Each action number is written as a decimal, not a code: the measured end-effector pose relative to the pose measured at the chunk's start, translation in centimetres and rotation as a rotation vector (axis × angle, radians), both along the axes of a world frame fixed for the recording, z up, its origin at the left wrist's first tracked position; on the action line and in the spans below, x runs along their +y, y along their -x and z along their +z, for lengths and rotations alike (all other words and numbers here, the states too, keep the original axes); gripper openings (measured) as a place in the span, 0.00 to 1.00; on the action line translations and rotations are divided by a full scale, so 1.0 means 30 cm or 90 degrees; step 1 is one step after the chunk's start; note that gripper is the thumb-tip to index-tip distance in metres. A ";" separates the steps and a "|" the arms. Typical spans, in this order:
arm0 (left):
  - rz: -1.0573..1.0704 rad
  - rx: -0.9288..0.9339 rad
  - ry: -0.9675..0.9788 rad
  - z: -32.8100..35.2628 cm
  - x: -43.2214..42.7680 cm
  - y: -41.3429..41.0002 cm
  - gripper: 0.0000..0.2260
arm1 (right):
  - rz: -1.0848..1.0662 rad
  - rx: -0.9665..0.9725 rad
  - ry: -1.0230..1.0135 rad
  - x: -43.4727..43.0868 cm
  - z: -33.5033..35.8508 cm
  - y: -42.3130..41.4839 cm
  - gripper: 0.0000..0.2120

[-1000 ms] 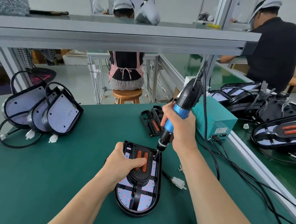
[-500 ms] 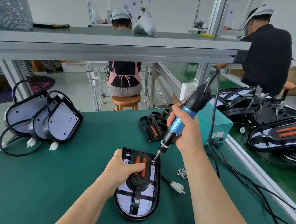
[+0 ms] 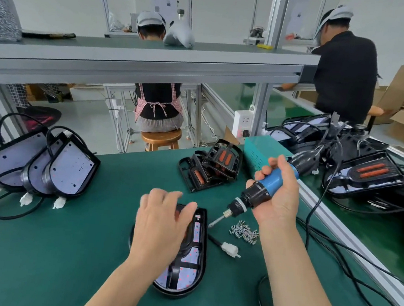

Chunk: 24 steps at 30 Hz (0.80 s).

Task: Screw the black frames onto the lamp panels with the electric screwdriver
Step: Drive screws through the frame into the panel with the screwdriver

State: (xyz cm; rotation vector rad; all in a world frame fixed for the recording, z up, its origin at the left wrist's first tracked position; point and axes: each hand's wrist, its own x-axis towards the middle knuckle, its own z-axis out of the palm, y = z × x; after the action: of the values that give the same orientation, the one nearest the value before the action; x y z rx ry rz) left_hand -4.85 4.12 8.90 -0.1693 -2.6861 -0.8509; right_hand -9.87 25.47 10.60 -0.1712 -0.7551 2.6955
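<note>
My right hand [image 3: 279, 198] gripped the electric screwdriver [image 3: 271, 182], fingers curled round its blue barrel. The tool was tilted, its bit pointing down and to my left. The bit tip stood just beside the right rim of the lamp panel [image 3: 195, 255]; whether it touched the rim could not be told.

My left hand [image 3: 161, 225] was over the upper half of that panel, fingers extended and loosely spread, holding nothing. The hand was blurred, so contact with the black frame [image 3: 175, 273] could not be confirmed.

The lamp panel lay flat on the green table mat [image 3: 61, 250], directly in front of me, rounded end nearest me. The black frame sat inside it, over the white LED board.

Other items on the mat:
- A pile of loose screws [image 3: 243, 232], just right of the panel, under the screwdriver.
- A white plug connector [image 3: 230, 250] on a black lead, beside the panel's right edge.
- A stack of spare black frames [image 3: 209, 168], farther back.
- Three lamp panels [image 3: 70, 166] leaning on one another at far left, with their cables.
- A teal power supply box [image 3: 258, 151] behind my right hand.
</note>
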 end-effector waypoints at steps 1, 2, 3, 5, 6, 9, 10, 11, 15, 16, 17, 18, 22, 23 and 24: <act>-0.089 -0.018 -0.014 0.024 0.036 -0.016 0.18 | -0.003 -0.007 0.015 0.010 -0.011 -0.012 0.09; -0.170 -0.074 -0.030 0.034 0.072 -0.028 0.21 | -0.006 -0.015 0.028 0.019 -0.020 -0.024 0.09; -0.225 -0.169 -0.080 0.039 0.102 -0.038 0.22 | -0.009 -0.024 0.040 0.026 -0.026 -0.033 0.09; -0.251 -0.321 -0.263 0.037 0.144 -0.047 0.17 | -0.020 -0.044 0.062 0.041 -0.033 -0.045 0.09; -0.239 -0.339 -0.330 0.025 0.160 -0.049 0.14 | -0.027 -0.053 0.068 0.049 -0.037 -0.049 0.09; -0.190 -0.177 -0.282 -0.030 0.197 -0.045 0.09 | -0.062 -0.073 0.079 0.074 -0.054 -0.056 0.08; -0.199 -0.087 -0.188 -0.040 0.206 -0.047 0.10 | -0.076 -0.083 0.089 0.081 -0.061 -0.057 0.08; -0.215 -0.002 -0.086 -0.042 0.214 -0.050 0.10 | -0.087 -0.098 0.098 0.088 -0.069 -0.059 0.08; -0.262 0.273 0.140 -0.039 0.257 -0.053 0.16 | -0.115 -0.144 0.186 0.114 -0.107 -0.067 0.07; -0.251 0.291 0.158 -0.038 0.267 -0.052 0.17 | -0.113 -0.145 0.219 0.120 -0.118 -0.069 0.08; -0.238 0.286 0.171 -0.041 0.278 -0.052 0.16 | -0.110 -0.146 0.243 0.126 -0.128 -0.071 0.09; -0.228 0.239 0.158 -0.042 0.287 -0.055 0.15 | -0.111 -0.148 0.259 0.133 -0.137 -0.072 0.11; -0.193 -0.296 -0.232 -0.009 0.317 -0.056 0.12 | -0.127 -0.148 0.293 0.173 -0.156 -0.067 0.12; -0.185 -0.388 -0.304 -0.004 0.325 -0.047 0.14 | -0.124 -0.149 0.298 0.179 -0.155 -0.067 0.11; -0.182 -0.418 -0.330 -0.002 0.331 -0.035 0.15 | -0.117 -0.151 0.295 0.182 -0.154 -0.066 0.10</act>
State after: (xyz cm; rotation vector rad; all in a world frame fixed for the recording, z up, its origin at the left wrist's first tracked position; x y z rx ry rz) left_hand -3.79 14.06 8.85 -0.1761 -2.9118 -1.9459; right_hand -7.89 30.95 5.98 -0.6452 -0.1467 2.6521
